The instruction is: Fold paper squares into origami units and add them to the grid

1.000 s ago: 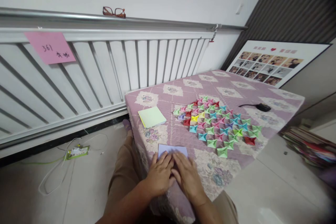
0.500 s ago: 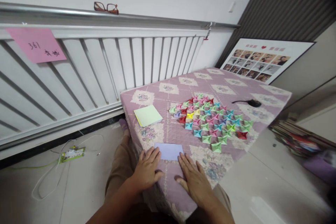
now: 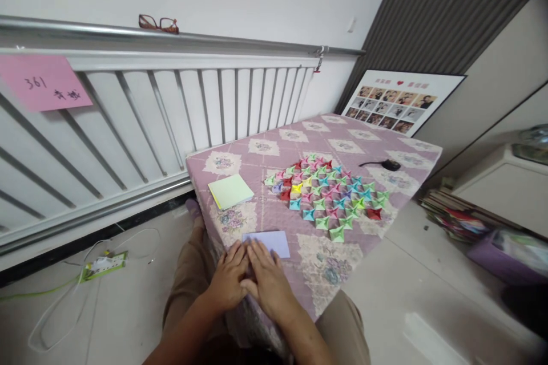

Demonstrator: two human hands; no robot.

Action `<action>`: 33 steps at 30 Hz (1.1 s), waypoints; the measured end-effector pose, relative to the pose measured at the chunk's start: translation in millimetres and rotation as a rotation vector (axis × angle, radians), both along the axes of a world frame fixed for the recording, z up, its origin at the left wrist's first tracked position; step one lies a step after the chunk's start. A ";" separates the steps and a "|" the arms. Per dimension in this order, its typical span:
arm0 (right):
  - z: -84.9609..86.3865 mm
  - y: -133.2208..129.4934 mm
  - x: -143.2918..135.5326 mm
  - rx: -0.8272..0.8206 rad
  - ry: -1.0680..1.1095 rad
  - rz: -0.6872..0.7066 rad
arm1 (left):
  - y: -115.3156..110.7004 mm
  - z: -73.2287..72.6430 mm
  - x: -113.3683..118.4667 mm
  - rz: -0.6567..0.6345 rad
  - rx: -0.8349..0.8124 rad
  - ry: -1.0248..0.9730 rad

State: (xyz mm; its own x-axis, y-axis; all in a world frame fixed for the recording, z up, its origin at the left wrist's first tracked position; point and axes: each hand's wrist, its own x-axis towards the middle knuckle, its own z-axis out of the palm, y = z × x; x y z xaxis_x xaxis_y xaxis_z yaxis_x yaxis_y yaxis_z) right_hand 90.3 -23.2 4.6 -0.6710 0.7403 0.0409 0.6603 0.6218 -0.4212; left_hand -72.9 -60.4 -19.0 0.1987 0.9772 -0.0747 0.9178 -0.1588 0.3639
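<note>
A lilac sheet of paper (image 3: 278,243), seemingly folded into a rectangle, lies flat near the front of the table. My left hand (image 3: 231,276) rests at its left edge with fingers stretched out. Beside it, touching it, my right hand (image 3: 268,279) presses flat on the paper's lower left part, fingers extended. Part of the paper is hidden under the fingers. Further left and back sits a stack of square paper (image 3: 231,191), pale green on top. Many folded paper pieces (image 3: 319,191) in several colours stand in rows to the right.
A floral cloth covers the table (image 3: 278,157). A small black object with a cord (image 3: 390,165) lies at its right. Behind are a radiator (image 3: 162,108) and a pipe holding glasses (image 3: 158,24). A power strip (image 3: 105,265) with cables is on the floor.
My right hand has moved left from the paper's right edge to beside my left hand. The paper stays on the table. The whole view has shifted slightly.
</note>
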 end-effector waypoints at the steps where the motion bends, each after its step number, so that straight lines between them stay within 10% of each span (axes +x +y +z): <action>1: 0.7 0.0 -3.3 -0.050 -0.023 0.014 | 0.0 -0.9 -0.2 -0.007 -0.002 0.004; 15: -18.6 20.7 77.4 0.254 -0.071 -0.538 | 0.7 -0.6 4.2 0.047 0.025 0.003; 21: -16.1 12.7 25.0 0.301 0.234 -0.178 | 1.7 1.9 4.0 0.055 0.088 0.002; 33: -22.3 12.6 12.4 0.181 0.359 -0.197 | 30.7 28.3 -6.8 -0.065 0.157 0.172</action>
State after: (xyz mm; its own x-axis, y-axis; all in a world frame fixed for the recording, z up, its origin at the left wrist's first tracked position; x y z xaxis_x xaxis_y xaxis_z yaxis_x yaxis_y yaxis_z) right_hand 102.6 -10.5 -17.7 -0.4372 0.8121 0.3863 0.6054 0.5834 -0.5414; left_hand -79.7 -29.7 9.3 0.2588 0.9652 0.0386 0.9501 -0.2616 0.1698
